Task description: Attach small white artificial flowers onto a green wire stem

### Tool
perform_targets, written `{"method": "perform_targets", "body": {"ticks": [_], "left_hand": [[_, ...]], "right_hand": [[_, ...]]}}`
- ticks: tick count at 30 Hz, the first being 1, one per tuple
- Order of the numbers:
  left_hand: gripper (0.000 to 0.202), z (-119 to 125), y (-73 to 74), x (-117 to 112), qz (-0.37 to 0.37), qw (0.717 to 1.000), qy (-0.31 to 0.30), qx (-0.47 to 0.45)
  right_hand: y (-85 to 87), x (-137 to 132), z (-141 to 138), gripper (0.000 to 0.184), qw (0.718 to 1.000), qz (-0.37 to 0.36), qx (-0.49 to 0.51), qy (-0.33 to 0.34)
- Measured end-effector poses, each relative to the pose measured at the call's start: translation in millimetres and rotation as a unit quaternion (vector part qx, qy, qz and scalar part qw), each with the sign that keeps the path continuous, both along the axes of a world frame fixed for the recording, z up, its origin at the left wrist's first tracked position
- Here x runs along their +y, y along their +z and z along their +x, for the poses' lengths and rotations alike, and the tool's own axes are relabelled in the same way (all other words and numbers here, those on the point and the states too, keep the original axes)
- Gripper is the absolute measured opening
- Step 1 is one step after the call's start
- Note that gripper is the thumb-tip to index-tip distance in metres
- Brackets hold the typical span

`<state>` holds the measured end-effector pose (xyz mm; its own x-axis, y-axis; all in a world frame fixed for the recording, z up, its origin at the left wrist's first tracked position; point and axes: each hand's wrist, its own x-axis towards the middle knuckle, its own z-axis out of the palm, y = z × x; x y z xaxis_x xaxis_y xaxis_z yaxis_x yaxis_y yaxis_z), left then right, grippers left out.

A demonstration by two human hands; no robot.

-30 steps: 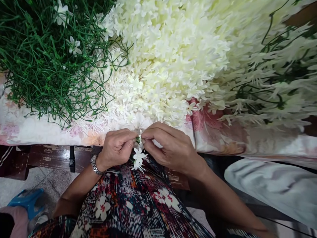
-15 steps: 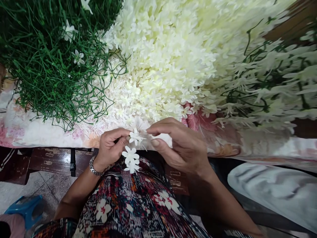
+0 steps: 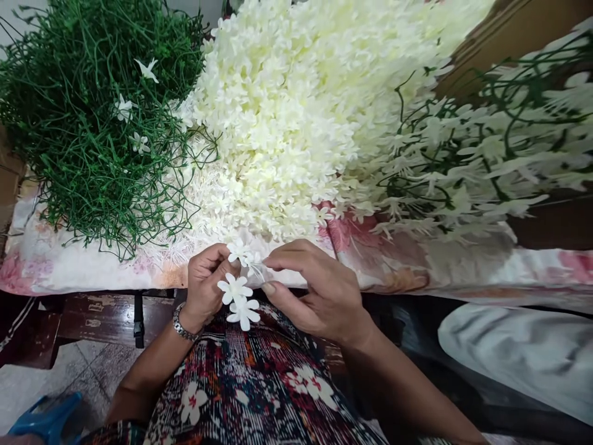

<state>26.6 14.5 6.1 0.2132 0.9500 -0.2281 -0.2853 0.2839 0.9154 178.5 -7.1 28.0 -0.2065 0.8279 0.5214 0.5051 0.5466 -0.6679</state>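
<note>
My left hand (image 3: 208,281) is closed, pinching an artificial flower spray whose stem is mostly hidden in the fingers. White five-petalled flowers (image 3: 235,288) hang from it, and one more shows by the fingertips. Fine white stamens (image 3: 256,268) stick out from the upper flower toward the right. My right hand (image 3: 319,290) is beside them, thumb and index finger apart, the index fingertip at or very near the stamens. Beyond the hands lie a large heap of loose white petals (image 3: 287,123) and a tangle of green plastic stems (image 3: 92,136).
Loose white stamens (image 3: 167,253) are strewn along the floral cloth (image 3: 88,269) near the table edge. Finished-looking white sprays (image 3: 491,154) are piled at the right by a cardboard box (image 3: 482,49). A blue stool (image 3: 46,420) stands on the floor at lower left.
The view has shifted, so the heaps appear lower and further left. My right fingers have moved slightly left with the view and stay close to the flower. My left hand keeps its pinch.
</note>
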Motion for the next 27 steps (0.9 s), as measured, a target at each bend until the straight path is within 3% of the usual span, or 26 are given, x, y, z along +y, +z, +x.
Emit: {"method": "perform_targets", "body": {"ticks": [8,27], "left_hand": [[0.019,6.5,-2.3,-0.6,-0.011,0.999,-0.030,0.030],[0.019,9.7,-2.4,1.3,0.039,0.994,-0.039,0.098]], "right_hand": [[-8.0,2.9,2.3,0.023,1.000,-0.022,-0.008,0.009],[-16.7,8.3,6.3,0.017,0.998,0.017,-0.065,0.006]]}}
